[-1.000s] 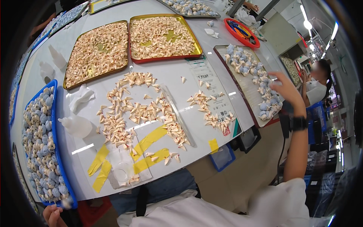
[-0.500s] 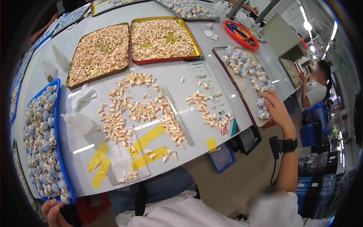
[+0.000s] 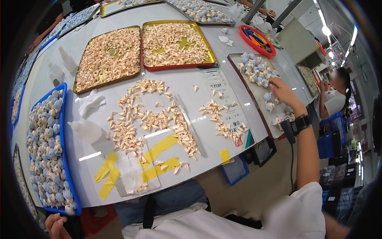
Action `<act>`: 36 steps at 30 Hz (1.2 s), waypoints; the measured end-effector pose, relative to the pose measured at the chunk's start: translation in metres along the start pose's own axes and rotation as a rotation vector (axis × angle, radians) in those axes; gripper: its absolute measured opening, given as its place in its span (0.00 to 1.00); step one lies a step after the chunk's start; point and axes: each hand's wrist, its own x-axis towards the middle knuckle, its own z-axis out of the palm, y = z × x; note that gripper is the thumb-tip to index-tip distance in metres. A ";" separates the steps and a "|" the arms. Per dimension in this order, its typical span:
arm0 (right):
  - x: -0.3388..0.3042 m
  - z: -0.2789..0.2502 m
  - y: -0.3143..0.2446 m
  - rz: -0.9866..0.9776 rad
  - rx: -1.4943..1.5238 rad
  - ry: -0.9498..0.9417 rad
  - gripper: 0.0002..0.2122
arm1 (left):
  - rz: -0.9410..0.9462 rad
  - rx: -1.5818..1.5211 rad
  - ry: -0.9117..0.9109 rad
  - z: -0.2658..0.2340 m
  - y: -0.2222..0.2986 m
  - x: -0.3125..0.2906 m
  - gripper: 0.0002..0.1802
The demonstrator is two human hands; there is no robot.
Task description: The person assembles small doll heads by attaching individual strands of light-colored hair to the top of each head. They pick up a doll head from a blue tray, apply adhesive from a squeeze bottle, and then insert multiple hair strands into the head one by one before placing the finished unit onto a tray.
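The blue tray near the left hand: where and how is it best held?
Probably by the raised rim of the blue tray, midway along both long sides, one hand from each side. It is long and full of small pieces, so level lifting should spill less. The white bottle beside its right rim leaves less room.

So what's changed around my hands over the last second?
Your right hand came down to the near part of the right-hand tray, then moved toward its far end. Some blue-and-cream pieces there have shifted; whether any is held can't be told. Your left hand stays by the blue tray's near corner; the cream cone-shaped pieces and yellow tape stay put.
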 end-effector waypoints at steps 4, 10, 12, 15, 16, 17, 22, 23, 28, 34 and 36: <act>0.022 -0.007 0.007 0.026 0.031 -0.099 0.14 | -0.003 0.032 -0.013 0.002 0.001 0.002 0.08; 0.048 -0.018 0.012 0.047 0.094 -0.160 0.17 | -0.073 0.093 0.012 0.005 0.007 0.004 0.07; 0.050 -0.018 0.012 0.035 0.061 -0.149 0.18 | -0.095 0.108 0.020 0.005 0.006 0.002 0.07; 0.048 -0.018 0.010 0.007 0.014 -0.089 0.17 | -0.120 0.095 0.032 0.005 0.004 0.000 0.06; 0.044 -0.019 0.010 0.003 0.020 -0.038 0.16 | -0.127 0.083 0.036 0.006 0.003 0.000 0.06; 0.040 -0.019 0.008 -0.004 0.028 0.012 0.15 | -0.112 0.069 0.027 0.006 0.001 0.001 0.06; 0.015 -0.029 -0.055 0.055 0.288 -0.221 0.10 | -0.097 0.078 -0.004 0.002 -0.001 -0.001 0.05; 0.010 -0.032 -0.062 0.073 0.385 -0.336 0.09 | -0.124 0.073 0.016 0.004 -0.001 -0.001 0.05; 0.014 -0.017 -0.042 -0.074 0.344 -0.190 0.11 | -0.198 -0.007 0.077 0.014 0.003 0.001 0.05; 0.028 -0.015 -0.024 -0.073 0.172 -0.146 0.17 | -0.158 0.022 0.091 0.009 -0.003 -0.004 0.06; 0.035 -0.014 -0.017 -0.084 0.134 -0.134 0.19 | -0.186 0.009 0.095 0.009 -0.001 -0.005 0.06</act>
